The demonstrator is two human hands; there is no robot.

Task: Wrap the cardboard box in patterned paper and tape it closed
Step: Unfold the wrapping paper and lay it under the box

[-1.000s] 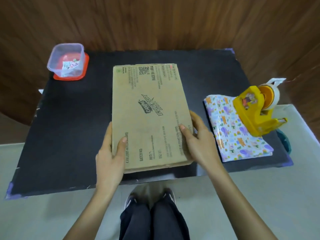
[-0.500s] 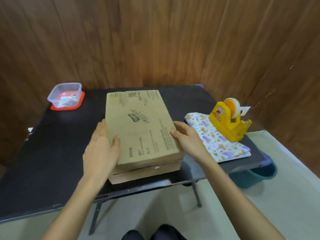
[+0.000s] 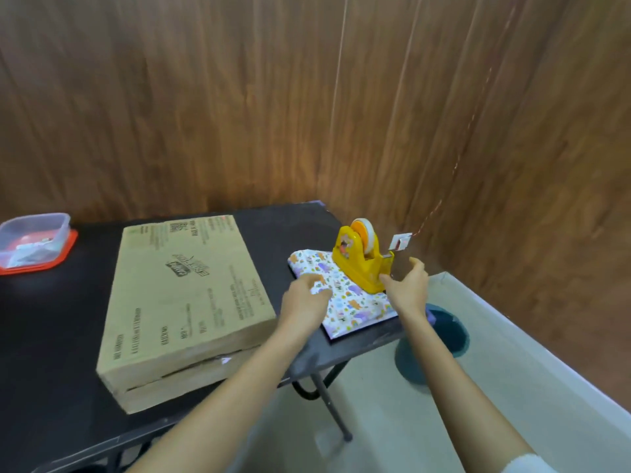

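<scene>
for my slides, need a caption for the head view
Both hands reach past the cardboard box toward the patterned paper under a yellow tape dispenser.

The black folding table (image 3: 51,336) carries 3 things — a flat brown cardboard box (image 3: 184,302), folded animal-patterned wrapping paper (image 3: 351,308), and a clear plastic container on its red lid (image 3: 32,242).

Both hands are off the flat brown cardboard box (image 3: 181,302). The left hand (image 3: 304,300) now rests on the folded animal-patterned paper (image 3: 345,298); the right hand (image 3: 408,286) seemingly touches the yellow plastic tape dispenser (image 3: 362,264).
</scene>
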